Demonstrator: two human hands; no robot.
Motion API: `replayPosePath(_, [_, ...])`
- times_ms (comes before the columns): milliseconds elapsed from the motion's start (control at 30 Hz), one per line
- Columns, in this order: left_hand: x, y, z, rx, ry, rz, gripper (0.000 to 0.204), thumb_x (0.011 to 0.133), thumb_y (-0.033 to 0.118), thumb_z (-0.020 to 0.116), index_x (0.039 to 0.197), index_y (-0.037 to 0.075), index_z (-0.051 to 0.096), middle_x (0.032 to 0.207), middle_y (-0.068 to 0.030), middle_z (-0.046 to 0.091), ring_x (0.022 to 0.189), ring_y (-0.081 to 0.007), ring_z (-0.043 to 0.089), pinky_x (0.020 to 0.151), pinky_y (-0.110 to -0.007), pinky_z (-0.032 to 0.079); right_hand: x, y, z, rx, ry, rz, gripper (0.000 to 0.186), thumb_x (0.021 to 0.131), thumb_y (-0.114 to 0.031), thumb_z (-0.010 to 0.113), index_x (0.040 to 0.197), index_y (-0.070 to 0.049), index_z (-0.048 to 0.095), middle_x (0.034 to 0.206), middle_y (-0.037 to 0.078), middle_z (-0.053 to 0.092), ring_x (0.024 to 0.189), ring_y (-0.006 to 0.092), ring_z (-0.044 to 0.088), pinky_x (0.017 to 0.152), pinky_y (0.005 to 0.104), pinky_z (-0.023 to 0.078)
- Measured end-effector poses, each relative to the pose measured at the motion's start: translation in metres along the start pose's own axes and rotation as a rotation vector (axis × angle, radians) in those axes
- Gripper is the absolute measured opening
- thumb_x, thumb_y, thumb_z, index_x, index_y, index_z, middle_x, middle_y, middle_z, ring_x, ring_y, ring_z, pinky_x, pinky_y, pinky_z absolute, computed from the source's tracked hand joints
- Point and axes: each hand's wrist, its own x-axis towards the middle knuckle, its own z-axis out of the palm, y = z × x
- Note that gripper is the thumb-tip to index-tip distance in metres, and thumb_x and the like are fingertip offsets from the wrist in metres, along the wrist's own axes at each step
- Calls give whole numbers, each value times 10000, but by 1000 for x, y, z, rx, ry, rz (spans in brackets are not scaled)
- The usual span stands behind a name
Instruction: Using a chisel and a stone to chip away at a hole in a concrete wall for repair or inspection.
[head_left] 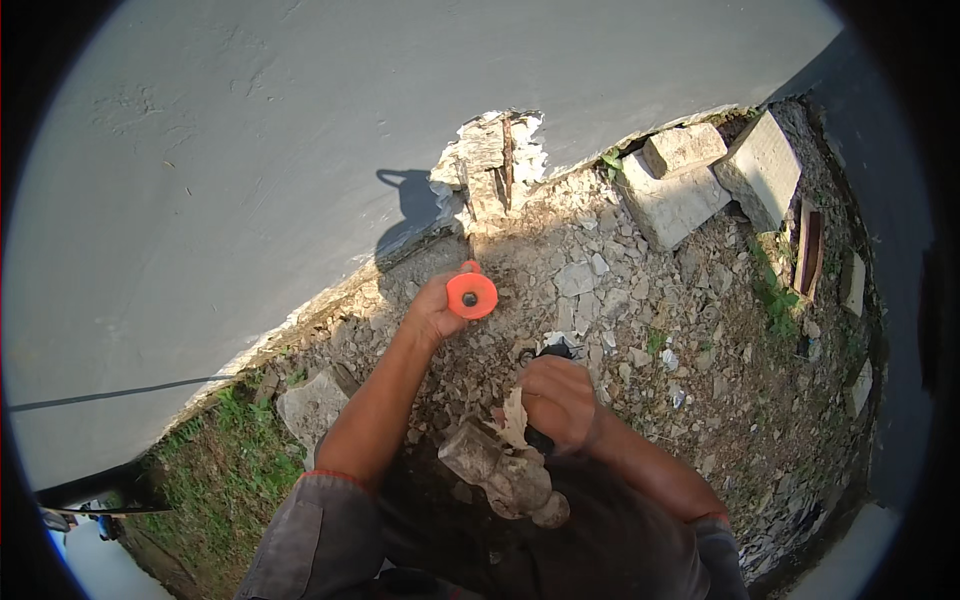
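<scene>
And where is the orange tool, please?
In the head view, the orange tool is just left of centre, in the left hand, below the broken wall patch.

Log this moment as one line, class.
Left hand: holds round orange-guarded tool | right hand: grips dusty black-handled hammer | ahead: chipped grey painted wall

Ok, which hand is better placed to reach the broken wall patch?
Probably the left hand: it holds an orange-guarded tool nearer the patch; the right hand grips a black handle farther back.

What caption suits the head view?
Left hand grips orange-topped tool, right hand black handle, beside chipped grey wall.
</scene>
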Motion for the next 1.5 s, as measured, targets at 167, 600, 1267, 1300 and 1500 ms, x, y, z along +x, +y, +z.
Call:
replayPosePath(167, [-1, -4, 11, 162, 13, -8, 154, 902, 73, 541, 1033, -2, 572, 883, -89, 627, 744, -175, 619, 678, -332, 550, 3, 46, 15, -354, -584, 759, 266, 584, -97, 680, 791, -27, 529, 764, 136, 611, 716, 327, 620, 650, 412, 499])
replayPosePath(600, [-1, -16, -10, 139, 113, 12, 99, 893, 71, 530, 976, 25, 557, 842, -43, 597, 714, -156, 597, 675, -307, 529, 4, 41, 21, -293, -554, 738, 262, 666, -148, 683, 834, -9, 537, 774, 175, 624, 756, 366, 630, 645, 446, 495])
replayPosePath(1267, [0, -9, -9, -72, -54, 24, 143, 888, 45, 504, 1021, 10, 541, 865, -55, 604, 752, -172, 618, 762, -385, 541, 8, 24, 9, -145, -203, -130, 231, 586, -123, 642, 768, -40, 526, 703, 119, 581, 658, 307, 605, 616, 385, 496])
replayPosePath(1300, [3, -10, 0, -54, -57, 16, 144, 891, 42, 489, 1021, 10, 542, 878, -55, 608, 759, -172, 619, 764, -378, 541, 3, 42, 8, -308, -317, -91, 223, 580, -115, 640, 754, -41, 523, 698, 116, 576, 648, 301, 605, 606, 386, 495])
replayPosePath(1500, [6, 0, -21, -69, -46, 28, 195, 937, 124, 445, 1061, 6, 537, 929, -92, 622, 815, -211, 639, 838, -442, 518, 10, 17, 27, -240, -241, 283, 127, 635, -105, 597, 719, -66, 509, 681, 70, 533, 634, 236, 576, 583, 342, 464])
